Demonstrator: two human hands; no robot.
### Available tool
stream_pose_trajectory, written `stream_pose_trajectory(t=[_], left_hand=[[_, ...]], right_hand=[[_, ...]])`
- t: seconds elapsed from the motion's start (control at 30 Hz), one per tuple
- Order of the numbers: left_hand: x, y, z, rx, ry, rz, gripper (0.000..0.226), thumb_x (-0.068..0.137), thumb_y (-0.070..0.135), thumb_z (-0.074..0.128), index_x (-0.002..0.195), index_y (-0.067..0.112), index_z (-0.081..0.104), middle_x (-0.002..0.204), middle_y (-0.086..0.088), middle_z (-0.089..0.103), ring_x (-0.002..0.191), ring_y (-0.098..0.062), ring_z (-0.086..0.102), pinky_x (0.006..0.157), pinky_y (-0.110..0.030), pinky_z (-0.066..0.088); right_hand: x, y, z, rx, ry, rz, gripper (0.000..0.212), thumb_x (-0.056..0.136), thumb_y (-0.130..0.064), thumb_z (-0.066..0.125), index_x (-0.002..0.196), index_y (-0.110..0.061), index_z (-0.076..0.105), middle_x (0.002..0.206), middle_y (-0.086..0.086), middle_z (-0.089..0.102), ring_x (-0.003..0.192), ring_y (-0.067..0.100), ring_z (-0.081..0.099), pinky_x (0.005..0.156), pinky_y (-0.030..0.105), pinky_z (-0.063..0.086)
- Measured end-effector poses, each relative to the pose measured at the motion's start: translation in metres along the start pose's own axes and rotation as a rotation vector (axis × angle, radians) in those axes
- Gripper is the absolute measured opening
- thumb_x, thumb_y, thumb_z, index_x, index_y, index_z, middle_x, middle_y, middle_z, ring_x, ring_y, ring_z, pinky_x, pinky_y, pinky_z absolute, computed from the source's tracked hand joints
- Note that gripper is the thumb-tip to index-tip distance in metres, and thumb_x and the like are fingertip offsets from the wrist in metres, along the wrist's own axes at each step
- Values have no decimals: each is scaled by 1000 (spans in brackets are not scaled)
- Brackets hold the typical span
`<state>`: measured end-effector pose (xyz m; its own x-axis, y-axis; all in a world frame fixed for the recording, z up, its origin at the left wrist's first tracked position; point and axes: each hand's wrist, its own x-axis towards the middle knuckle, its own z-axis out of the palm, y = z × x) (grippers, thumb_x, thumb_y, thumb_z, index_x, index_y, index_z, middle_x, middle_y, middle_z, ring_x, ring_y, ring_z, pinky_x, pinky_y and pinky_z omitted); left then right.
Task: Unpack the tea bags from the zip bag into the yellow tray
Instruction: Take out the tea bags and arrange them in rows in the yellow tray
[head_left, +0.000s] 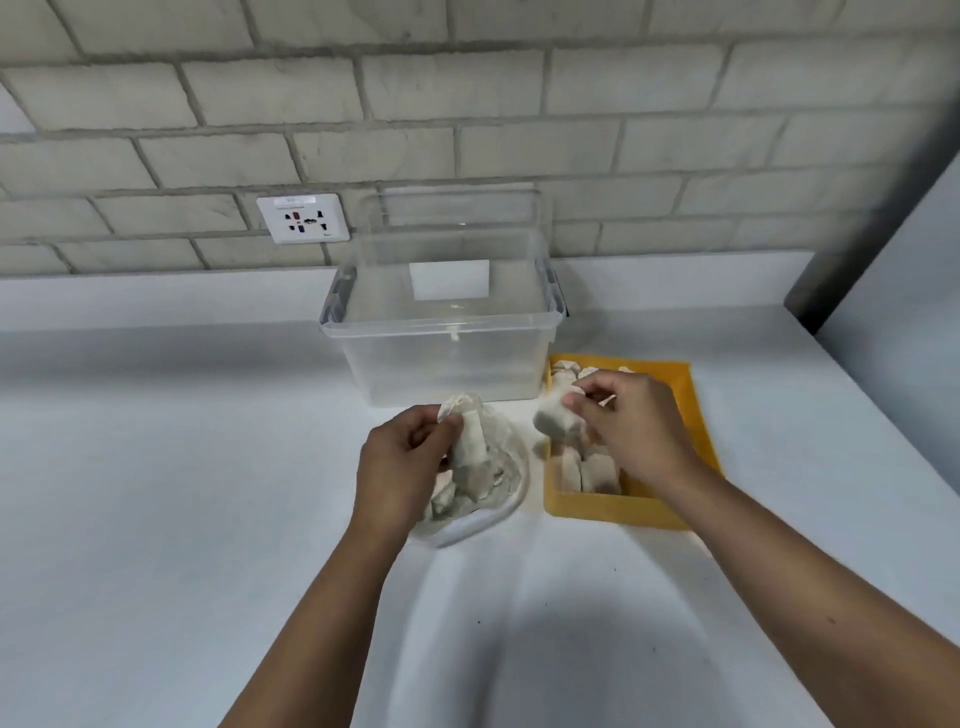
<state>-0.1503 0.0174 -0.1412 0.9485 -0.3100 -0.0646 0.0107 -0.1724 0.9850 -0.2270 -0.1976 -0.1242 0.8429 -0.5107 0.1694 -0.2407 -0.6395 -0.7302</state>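
My left hand (402, 457) grips the clear plastic zip bag (488, 467) by its mouth to steady it; my right hand (631, 423) pinches a pale paper tea bag (553, 418) over the yellow plastic tray (597, 504), near the rows there.

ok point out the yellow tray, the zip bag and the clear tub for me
yellow tray (597, 506): head view, on its near front wall
zip bag (511, 467): head view, on its clear right side
clear tub (447, 364): head view, on its front wall
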Motion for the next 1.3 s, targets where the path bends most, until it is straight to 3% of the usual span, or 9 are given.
stream_pose_trajectory(t=[0.1, 0.2, 0.33, 0.53, 0.7, 0.87, 1.0, 1.17, 1.3], left_hand=[[0, 7, 34, 16, -92, 22, 11, 94, 21, 67, 87, 23, 75, 80, -11, 74, 76, -30, 70, 84, -46, 60], [2, 6, 59, 33, -160, 27, 10, 92, 23, 68, 87, 25, 76, 83, -13, 74, 74, -23, 68, 85, -56, 57], [8, 4, 85, 41, -227, 12, 8, 86, 34, 70, 88, 30, 76, 83, -5, 77, 87, -32, 72, 87, -56, 56], [16, -7, 104, 90, -288, -33, 7, 91, 28, 70, 90, 25, 76, 83, -4, 77, 87, -29, 73, 88, -53, 56], [17, -14, 107, 111, -309, -46, 8, 92, 26, 69, 93, 23, 76, 84, 5, 78, 84, -14, 74, 87, -43, 58], [20, -14, 106, 49, -348, -62, 9, 92, 23, 69, 94, 19, 76, 84, 2, 78, 86, -17, 74, 81, -31, 57], [23, -16, 103, -35, -358, -131, 9, 92, 19, 68, 96, 16, 77, 87, -2, 79, 88, -22, 74, 87, -40, 57], [27, -15, 101, -76, -383, -193, 8, 91, 16, 70, 94, 13, 77, 85, -2, 79, 83, -20, 73, 85, -39, 58], [31, -19, 99, -110, -400, -214, 9, 91, 18, 70, 94, 13, 77, 86, -3, 79, 87, -24, 74, 87, -42, 58]], right_hand=[[9, 26, -43, -74, 17, 36, 6, 87, -21, 71, 82, -18, 70, 61, -5, 68, 55, 3, 65, 65, 21, 49], [17, 50, -66, -184, -28, 92, 7, 86, -21, 72, 80, -17, 69, 67, -2, 71, 62, 7, 67, 70, 27, 50], [24, 72, -61, -260, -177, 159, 8, 85, -19, 73, 88, -12, 72, 70, 1, 72, 67, 12, 67, 76, 30, 54], [42, 91, -33, -322, -257, 190, 8, 87, -16, 69, 92, -10, 71, 89, 6, 72, 85, 21, 67, 82, 34, 54], [57, 99, -19, -357, -178, 211, 15, 91, -18, 64, 102, -10, 70, 104, 8, 70, 98, 23, 63, 82, 31, 50], [61, 95, -9, -363, -73, 253, 16, 92, -21, 64, 99, -8, 70, 103, 9, 71, 95, 24, 64, 76, 26, 46], [62, 96, -3, -329, -11, 307, 14, 89, -21, 68, 94, -8, 70, 99, 9, 71, 94, 25, 64, 75, 26, 45], [65, 96, 5, -232, 58, 375, 9, 83, -18, 74, 81, -15, 66, 89, 8, 72, 87, 25, 66, 78, 30, 52], [66, 99, 8, -233, 91, 391, 11, 82, -16, 74, 80, -16, 64, 90, 7, 71, 87, 24, 65, 75, 27, 48]])
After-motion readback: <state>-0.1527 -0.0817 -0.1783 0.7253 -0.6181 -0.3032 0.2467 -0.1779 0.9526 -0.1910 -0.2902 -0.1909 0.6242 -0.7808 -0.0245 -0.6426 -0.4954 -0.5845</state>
